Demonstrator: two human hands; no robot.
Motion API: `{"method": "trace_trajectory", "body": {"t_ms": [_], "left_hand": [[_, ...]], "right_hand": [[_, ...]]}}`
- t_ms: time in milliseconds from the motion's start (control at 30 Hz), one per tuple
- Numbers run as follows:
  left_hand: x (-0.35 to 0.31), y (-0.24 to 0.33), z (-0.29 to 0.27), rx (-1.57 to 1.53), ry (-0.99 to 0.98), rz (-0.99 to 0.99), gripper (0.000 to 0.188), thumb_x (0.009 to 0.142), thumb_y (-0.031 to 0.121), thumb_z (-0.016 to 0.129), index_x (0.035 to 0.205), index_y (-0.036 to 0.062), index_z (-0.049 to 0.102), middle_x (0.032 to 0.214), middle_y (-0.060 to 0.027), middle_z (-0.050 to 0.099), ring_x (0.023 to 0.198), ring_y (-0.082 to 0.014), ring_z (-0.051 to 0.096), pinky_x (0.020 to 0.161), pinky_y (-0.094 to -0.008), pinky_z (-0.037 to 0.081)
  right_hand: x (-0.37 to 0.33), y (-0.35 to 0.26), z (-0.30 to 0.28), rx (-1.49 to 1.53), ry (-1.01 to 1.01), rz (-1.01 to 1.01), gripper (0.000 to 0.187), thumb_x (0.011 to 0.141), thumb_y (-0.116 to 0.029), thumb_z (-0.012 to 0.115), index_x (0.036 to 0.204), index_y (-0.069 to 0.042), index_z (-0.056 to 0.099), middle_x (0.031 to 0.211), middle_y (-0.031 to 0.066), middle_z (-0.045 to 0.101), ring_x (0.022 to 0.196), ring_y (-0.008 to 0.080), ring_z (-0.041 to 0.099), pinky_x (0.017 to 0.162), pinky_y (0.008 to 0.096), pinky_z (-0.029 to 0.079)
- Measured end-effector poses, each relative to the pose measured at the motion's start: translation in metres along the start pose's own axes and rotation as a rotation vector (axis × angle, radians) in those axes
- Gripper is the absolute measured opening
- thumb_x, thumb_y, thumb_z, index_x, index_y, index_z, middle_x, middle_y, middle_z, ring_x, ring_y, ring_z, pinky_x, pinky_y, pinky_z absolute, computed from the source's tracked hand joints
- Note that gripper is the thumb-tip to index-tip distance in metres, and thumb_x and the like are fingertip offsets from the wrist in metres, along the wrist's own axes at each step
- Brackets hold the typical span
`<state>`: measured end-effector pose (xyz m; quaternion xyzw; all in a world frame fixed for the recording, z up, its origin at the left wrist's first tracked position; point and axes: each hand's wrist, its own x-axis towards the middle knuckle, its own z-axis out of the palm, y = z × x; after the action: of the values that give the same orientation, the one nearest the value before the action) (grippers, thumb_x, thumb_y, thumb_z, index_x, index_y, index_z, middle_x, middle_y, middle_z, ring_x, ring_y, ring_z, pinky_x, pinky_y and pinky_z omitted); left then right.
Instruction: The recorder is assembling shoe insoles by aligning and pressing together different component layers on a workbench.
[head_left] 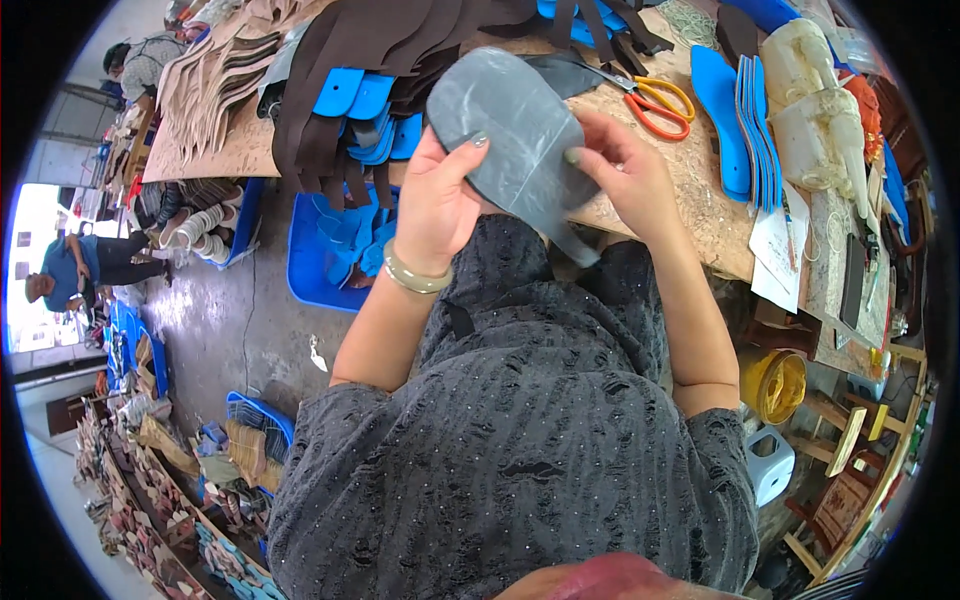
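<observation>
Between my hands, above the table's near edge, is a flat grey piece with a rounded end (510, 125), shaped like a shoe sole part. Pale scuffs and a line cross its face. My left hand (445, 195) pinches its left edge, thumb on top. At the right edge my right hand (622, 170) is closed on it with thumb and bent fingers. A narrow grey strip (570, 243) hangs from its lower end; whether it belongs to the same piece I cannot tell. Just beyond the right hand lie orange-and-yellow-handled scissors (660, 108).
Dark brown cut sheets (335, 60) and blue insole pieces (365, 95) cover the table's left. Blue insoles (722, 120) and cream plastic jugs (805, 135) stand right. Below the table edge sits a blue bin (310, 265). Another person (75, 270) stands at far left.
</observation>
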<state>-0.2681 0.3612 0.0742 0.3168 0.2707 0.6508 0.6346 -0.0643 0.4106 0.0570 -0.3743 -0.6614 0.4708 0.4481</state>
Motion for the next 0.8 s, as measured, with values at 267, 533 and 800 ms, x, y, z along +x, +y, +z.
{"method": "trace_trajectory", "body": {"t_ms": [267, 533, 800], "left_hand": [[-0.009, -0.033, 0.008, 0.879, -0.115, 0.311, 0.061, 0.091, -0.008, 0.039, 0.149, 0.0038, 0.029, 0.141, -0.0119, 0.047, 0.127, -0.0176, 0.046, 0.107, -0.0301, 0.035], [-0.012, -0.034, 0.012, 1.059, -0.113, 0.445, 0.067, 0.086, -0.012, 0.037, 0.150, 0.0053, 0.026, 0.135, -0.0200, 0.051, 0.119, -0.0257, 0.056, 0.098, -0.0319, 0.044], [-0.009, -0.037, 0.007, 1.111, -0.119, 0.457, 0.071, 0.085, -0.012, 0.037, 0.152, 0.0065, 0.021, 0.122, -0.0212, 0.058, 0.093, -0.0245, 0.064, 0.083, -0.0323, 0.051]], "right_hand": [[-0.004, -0.026, 0.030, -0.002, 0.000, -0.033, 0.022, 0.085, -0.011, 0.070, 0.104, 0.001, 0.065, 0.090, 0.0049, 0.068, 0.080, 0.0103, 0.063, 0.072, 0.0250, 0.051], [-0.008, -0.026, 0.033, 0.056, -0.026, 0.013, 0.017, 0.089, -0.011, 0.062, 0.100, 0.000, 0.069, 0.082, 0.0070, 0.071, 0.073, 0.0112, 0.066, 0.065, 0.0253, 0.052], [-0.007, -0.028, 0.032, -0.042, -0.011, -0.035, 0.018, 0.089, -0.012, 0.061, 0.102, -0.002, 0.069, 0.081, 0.0133, 0.071, 0.074, 0.0191, 0.070, 0.063, 0.0289, 0.052]]}}
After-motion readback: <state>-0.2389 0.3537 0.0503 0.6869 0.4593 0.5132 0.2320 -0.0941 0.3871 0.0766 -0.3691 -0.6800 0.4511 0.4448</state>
